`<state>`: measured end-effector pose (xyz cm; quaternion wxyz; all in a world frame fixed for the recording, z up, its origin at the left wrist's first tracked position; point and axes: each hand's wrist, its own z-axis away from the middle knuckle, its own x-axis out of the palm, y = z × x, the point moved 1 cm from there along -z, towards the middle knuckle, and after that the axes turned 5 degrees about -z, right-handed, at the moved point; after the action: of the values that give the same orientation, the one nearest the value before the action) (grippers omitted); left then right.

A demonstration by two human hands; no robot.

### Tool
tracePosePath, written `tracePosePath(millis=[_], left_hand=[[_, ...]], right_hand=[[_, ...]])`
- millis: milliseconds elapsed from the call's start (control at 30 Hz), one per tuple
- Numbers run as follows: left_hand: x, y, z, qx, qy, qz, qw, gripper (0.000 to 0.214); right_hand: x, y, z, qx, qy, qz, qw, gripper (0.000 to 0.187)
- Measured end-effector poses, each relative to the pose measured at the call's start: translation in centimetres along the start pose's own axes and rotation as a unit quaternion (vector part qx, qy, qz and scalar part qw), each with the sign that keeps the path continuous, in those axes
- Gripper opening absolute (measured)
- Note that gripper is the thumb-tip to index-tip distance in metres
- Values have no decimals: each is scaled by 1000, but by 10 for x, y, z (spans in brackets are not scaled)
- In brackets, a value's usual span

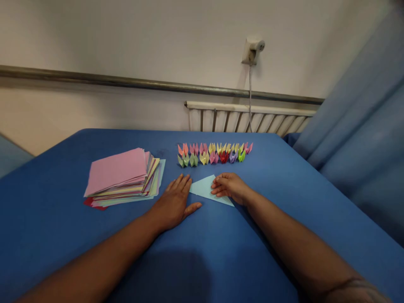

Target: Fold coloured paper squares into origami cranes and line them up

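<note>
On the smooth blue table surface [240, 256], the person's left hand [173, 202] lies flat, gripping nothing, its fingers beside the narrow left end of a pale-blue folded paper wedge [202, 186]. The right hand [232, 187] curls over the wedge's right part; whether it pinches the paper, I cannot tell. Left of the left hand sits a thick, uneven stack of multicoloured paper sheets [120, 170], pink on top, red corners poking out below. Just beyond the hands stand two rows of small multicoloured folded-paper figures [213, 158], the back row partly hidden by the front. Farther off are a white slatted radiator [249, 109], its lower part hidden by the table, and a long blue curtain [362, 113], cut off at right
</note>
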<state>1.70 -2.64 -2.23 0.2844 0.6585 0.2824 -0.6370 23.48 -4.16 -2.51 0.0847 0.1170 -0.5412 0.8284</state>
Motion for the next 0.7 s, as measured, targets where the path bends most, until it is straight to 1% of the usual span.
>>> tracePosePath(millis=[67,133,200,267,333,400,500,633,700], left_hand=[[-2,8,-1,10,25,-1,1000,86],[-6,22,-3,32,30,8,999,84],[-10,37,-9,64,3,25,998,84],[-12,49,-18,115,-25,41,992,86],[-12,54,-27,119,-38,54,991,88],[-9,53,-31,117,-52,62,990,86],[-5,42,-26,105,-41,38,993,89],[-2,22,-3,46,-43,7,998,89],[-2,13,7,1,-27,-4,1000,89]], right_hand=[[2,-1,-1,-7,18,-1,1000,11],[3,-1,-3,-2,20,4,1000,10],[3,0,-5,1,15,1,1000,10],[2,1,-6,0,17,0,1000,9],[2,1,-7,-3,30,4,1000,10],[3,0,-6,-6,38,6,999,9],[4,-3,-3,-1,41,-3,999,6],[5,-3,-2,4,52,-1,999,4],[6,-1,-3,1,58,14,998,3]])
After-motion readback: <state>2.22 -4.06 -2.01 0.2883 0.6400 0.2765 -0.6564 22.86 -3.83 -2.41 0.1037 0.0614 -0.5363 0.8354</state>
